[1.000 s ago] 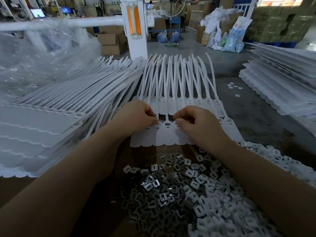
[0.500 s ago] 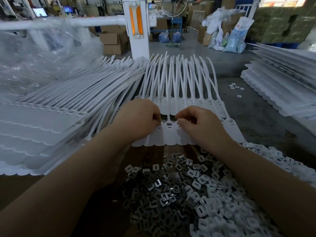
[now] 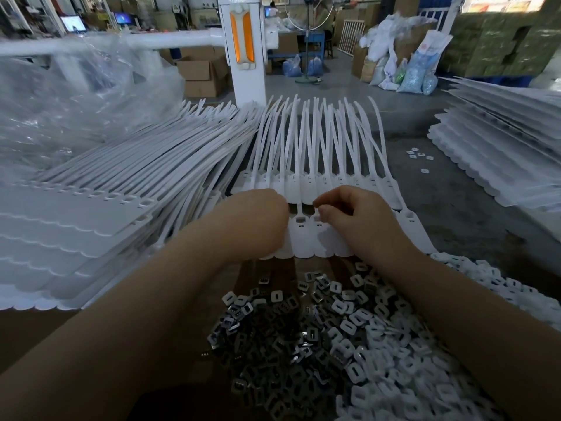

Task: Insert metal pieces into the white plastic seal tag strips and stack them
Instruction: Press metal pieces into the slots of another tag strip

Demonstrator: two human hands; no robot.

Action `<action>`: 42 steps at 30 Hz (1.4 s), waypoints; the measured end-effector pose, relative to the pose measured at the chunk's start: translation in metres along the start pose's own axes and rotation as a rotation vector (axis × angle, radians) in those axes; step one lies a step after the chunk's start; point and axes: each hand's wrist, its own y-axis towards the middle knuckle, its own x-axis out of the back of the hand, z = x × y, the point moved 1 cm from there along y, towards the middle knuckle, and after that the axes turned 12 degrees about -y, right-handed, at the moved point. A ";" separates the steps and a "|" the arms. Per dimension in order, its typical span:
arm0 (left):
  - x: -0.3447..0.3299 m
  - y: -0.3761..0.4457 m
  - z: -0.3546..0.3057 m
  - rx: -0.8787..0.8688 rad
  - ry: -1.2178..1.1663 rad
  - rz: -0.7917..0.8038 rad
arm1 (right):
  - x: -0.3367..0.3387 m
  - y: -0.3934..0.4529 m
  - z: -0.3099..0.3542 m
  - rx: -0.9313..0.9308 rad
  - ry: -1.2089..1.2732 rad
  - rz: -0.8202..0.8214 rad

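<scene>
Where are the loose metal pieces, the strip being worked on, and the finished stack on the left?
metal pieces (image 3: 273, 338), head view, middle of the dark pile.
seal tag strip (image 3: 302, 241), head view, flat tag body between the hands.
stacked strips (image 3: 76, 226), head view, top sheet of the left stack.

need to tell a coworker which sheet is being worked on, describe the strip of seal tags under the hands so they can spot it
Start at the white post with the orange light, then come toward the camera to the white strip of seal tags between the left hand and the right hand. Unlike the tall stacks of strips on the left, it lies nearest the pile of metal pieces.
</scene>
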 end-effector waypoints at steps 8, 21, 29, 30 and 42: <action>0.002 -0.016 -0.026 -0.422 -0.466 -0.005 | 0.005 0.001 0.001 -0.059 0.186 -0.045; -0.012 -0.017 -0.036 -0.464 -0.387 0.104 | 0.005 0.000 0.001 -0.038 0.175 -0.047; -0.022 -0.014 -0.043 -0.446 -0.249 0.123 | 0.005 0.001 0.003 -0.027 0.175 -0.056; -0.021 -0.013 -0.041 -0.430 -0.297 0.155 | 0.005 0.001 0.003 -0.026 0.175 -0.055; -0.003 0.008 0.009 0.109 -1.331 -0.117 | 0.009 -0.004 0.007 0.084 0.201 -0.047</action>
